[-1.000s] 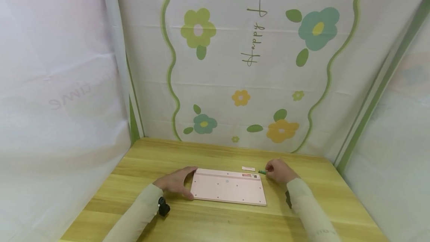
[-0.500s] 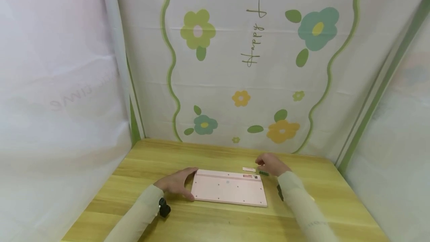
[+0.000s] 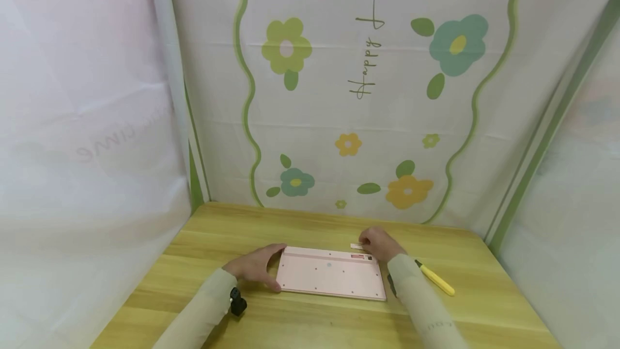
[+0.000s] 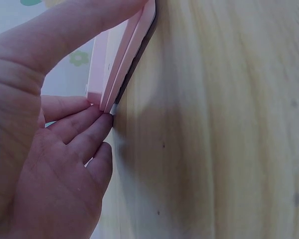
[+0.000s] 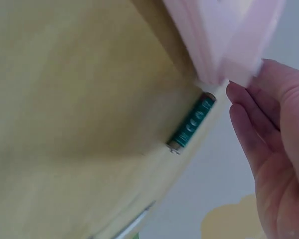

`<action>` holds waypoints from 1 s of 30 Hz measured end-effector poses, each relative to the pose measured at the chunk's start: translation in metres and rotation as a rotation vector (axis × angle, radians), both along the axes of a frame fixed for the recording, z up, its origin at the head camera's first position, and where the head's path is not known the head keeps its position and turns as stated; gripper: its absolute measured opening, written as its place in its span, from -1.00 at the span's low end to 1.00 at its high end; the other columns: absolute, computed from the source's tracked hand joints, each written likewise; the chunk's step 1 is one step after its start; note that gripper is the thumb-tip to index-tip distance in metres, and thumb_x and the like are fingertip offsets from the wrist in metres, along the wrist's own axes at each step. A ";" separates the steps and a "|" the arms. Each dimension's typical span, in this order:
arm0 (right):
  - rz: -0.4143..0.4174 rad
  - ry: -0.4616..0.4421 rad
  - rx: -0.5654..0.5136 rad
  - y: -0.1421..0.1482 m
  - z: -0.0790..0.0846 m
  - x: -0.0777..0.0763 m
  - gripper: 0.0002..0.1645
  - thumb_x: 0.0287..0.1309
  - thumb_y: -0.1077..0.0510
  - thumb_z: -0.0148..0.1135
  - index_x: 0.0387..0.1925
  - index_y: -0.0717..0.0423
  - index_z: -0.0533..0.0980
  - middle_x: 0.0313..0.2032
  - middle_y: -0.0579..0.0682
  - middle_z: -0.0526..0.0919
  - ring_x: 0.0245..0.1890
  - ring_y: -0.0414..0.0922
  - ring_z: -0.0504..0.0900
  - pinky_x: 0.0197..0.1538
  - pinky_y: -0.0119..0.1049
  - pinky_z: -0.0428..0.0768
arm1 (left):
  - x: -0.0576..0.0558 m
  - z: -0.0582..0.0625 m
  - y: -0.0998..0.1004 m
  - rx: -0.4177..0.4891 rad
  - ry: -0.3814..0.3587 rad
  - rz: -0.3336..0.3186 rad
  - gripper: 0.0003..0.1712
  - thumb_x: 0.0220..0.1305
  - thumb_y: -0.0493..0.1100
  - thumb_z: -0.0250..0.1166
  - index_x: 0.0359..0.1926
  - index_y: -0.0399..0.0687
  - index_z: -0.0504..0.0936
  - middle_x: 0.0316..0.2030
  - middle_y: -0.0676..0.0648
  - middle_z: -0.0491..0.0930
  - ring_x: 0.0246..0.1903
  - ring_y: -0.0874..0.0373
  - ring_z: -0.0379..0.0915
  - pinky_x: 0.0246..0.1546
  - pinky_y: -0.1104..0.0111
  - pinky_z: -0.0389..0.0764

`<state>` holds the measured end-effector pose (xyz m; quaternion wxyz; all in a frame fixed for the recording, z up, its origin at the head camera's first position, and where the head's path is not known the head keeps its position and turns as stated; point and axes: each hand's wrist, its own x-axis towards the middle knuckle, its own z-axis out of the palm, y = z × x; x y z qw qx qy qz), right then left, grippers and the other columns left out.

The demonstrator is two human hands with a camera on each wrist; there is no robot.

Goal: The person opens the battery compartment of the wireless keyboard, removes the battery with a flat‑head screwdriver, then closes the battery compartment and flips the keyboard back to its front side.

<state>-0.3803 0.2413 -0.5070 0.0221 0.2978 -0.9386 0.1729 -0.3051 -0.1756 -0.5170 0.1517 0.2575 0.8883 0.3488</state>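
Note:
A pink keyboard point(image 3: 329, 276) lies face down on the table, small screws dotting its underside. Near its far right corner are a reddish strip point(image 3: 358, 257) and a small dark square. My left hand point(image 3: 252, 267) holds the keyboard's left end between thumb and fingers. Beyond the far right corner, my right hand point(image 3: 380, 244) has its fingers bent over a small flat whitish cover point(image 3: 356, 246), hiding its right end. Whether they pinch it I cannot tell. A green battery point(image 5: 192, 122) lies by the keyboard's corner in the right wrist view; the right hand hides it in the head view.
A slim yellow tool point(image 3: 437, 279) with a dark tip lies right of my right forearm. The wooden table point(image 3: 232, 225) ends at a white flowered cloth point(image 3: 315, 101) behind, with more cloth at both sides.
My right hand has left the green battery on the table and moved left to the whitish cover. The yellow tool has come into view beside the forearm. My left hand stays put.

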 end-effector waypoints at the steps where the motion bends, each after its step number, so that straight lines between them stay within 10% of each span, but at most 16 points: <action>1: -0.019 -0.013 -0.007 0.000 -0.002 0.001 -0.83 0.29 0.40 0.35 -0.40 0.14 0.70 -0.44 -0.08 0.68 -0.43 -0.26 0.47 -0.37 -0.40 0.50 | 0.000 -0.001 0.000 0.000 0.002 -0.002 0.39 -0.06 0.07 0.73 0.65 -0.22 0.11 0.62 -0.29 0.15 0.62 -0.30 0.06 0.60 -0.24 0.16; 13: -0.136 -0.081 -0.095 -0.004 -0.005 0.007 -0.90 0.25 0.41 0.40 -0.29 0.19 0.72 -0.37 -0.04 0.72 -0.36 -0.21 0.58 -0.28 -0.32 0.66 | 0.001 -0.001 0.000 0.001 0.012 0.004 0.38 -0.06 0.06 0.73 0.64 -0.21 0.12 0.62 -0.30 0.17 0.61 -0.31 0.08 0.60 -0.23 0.16; 30: 0.028 -0.102 -0.074 0.007 0.030 0.016 -0.86 0.35 0.43 0.28 -0.23 0.27 0.73 -0.26 0.11 0.79 -0.27 -0.08 0.70 -0.23 -0.34 0.67 | 0.002 0.003 0.001 0.000 0.000 0.002 0.39 -0.08 0.06 0.74 0.64 -0.25 0.12 0.62 -0.31 0.16 0.61 -0.32 0.06 0.61 -0.23 0.15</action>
